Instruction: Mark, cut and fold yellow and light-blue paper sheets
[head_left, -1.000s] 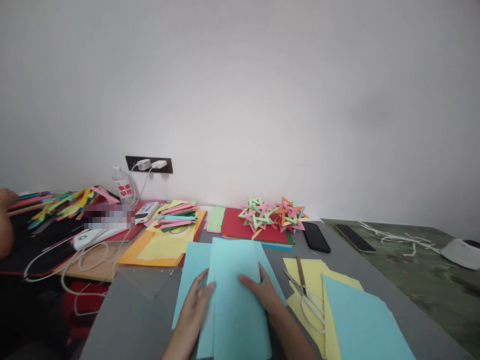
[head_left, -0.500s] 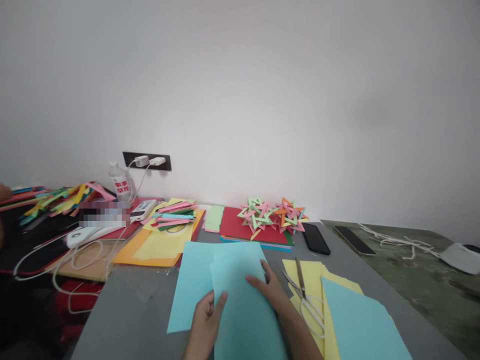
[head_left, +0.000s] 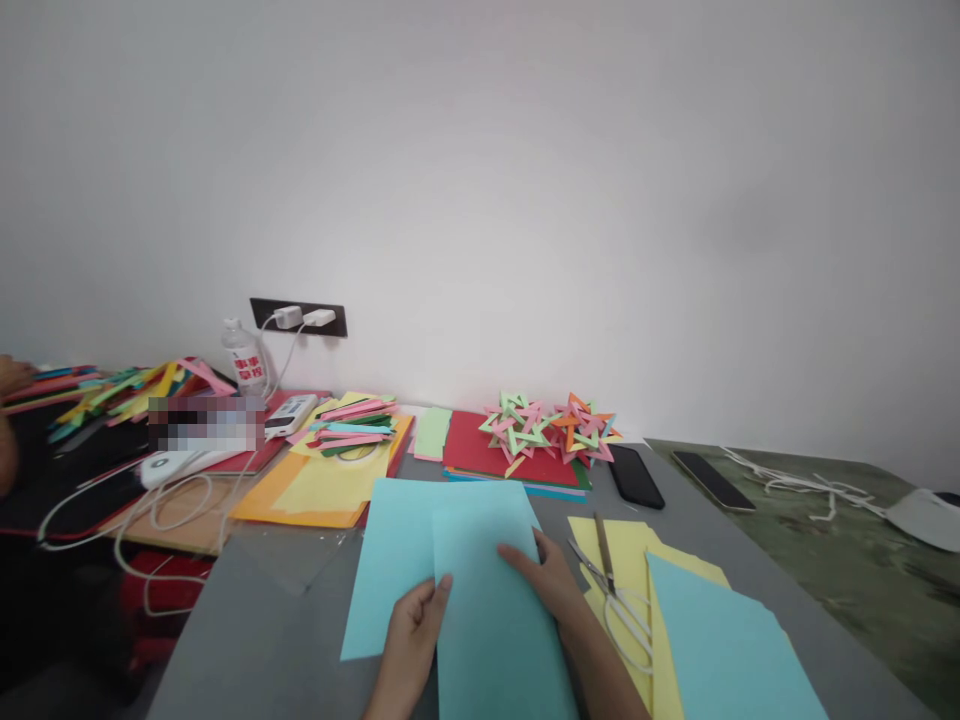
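Note:
A light blue sheet [head_left: 487, 620], narrower than the one under it, is held upright-to-slanting between both hands. My left hand [head_left: 414, 625] pinches its left edge with the thumb in front. On its right edge rests my right hand [head_left: 551, 580], thumb over the face and fingers behind. Beneath lies a larger light blue sheet [head_left: 390, 550] on the grey table [head_left: 255, 630]. To the right, scissors with white handles [head_left: 619, 605] and a brown-handled tool [head_left: 603, 548] lie on yellow paper [head_left: 626, 540], beside more blue paper [head_left: 735, 640].
Two folded paper stars [head_left: 517, 425] sit on red sheets [head_left: 465, 445] at the back, near a black phone [head_left: 635, 478]. Colored strips [head_left: 352, 425] lie on yellow and orange paper. Cables, a bottle [head_left: 244, 360] and a co-worker's hand [head_left: 11, 375] are at the left.
The held sheet and both hands have moved slightly, and the sheet's top edge now sits closer to the top edge of the sheet below. The whole view has shifted a little.

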